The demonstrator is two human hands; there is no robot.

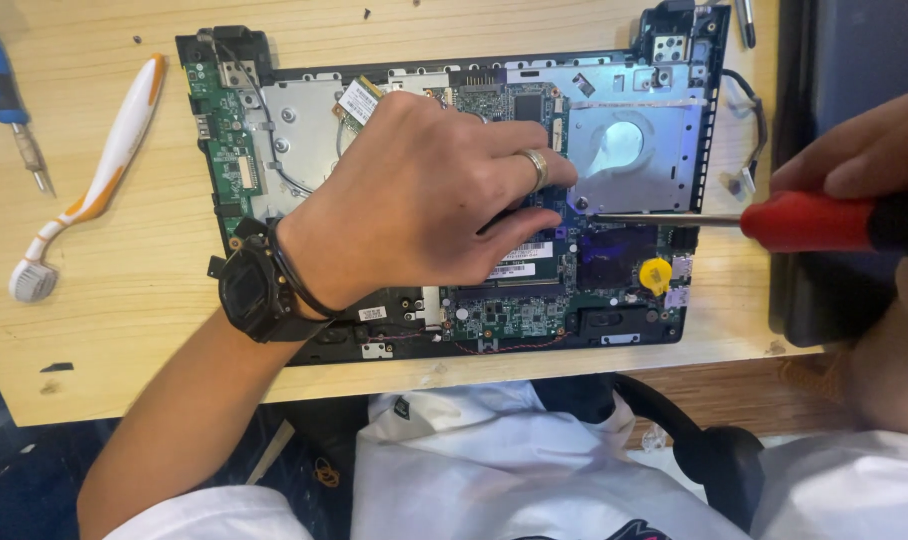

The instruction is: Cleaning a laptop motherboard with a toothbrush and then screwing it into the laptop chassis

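Screwdriver point(774, 222) in right hand point(864, 150); left hand point(424, 195) pressing laptop board point(534, 300)

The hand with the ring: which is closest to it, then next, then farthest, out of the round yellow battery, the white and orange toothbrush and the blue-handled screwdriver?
From the left hand:
1. Round yellow battery, on the board to its right.
2. White and orange toothbrush, on the wooden table to its left.
3. Blue-handled screwdriver, at the far left edge.

My left hand point(429, 195) lies palm down in the middle of the frame, fingers pointing right, with a ring on one finger and a dark watch on my wrist. My left arm runs down to the lower left. My right hand point(859, 160), at the right edge, is closed tight.
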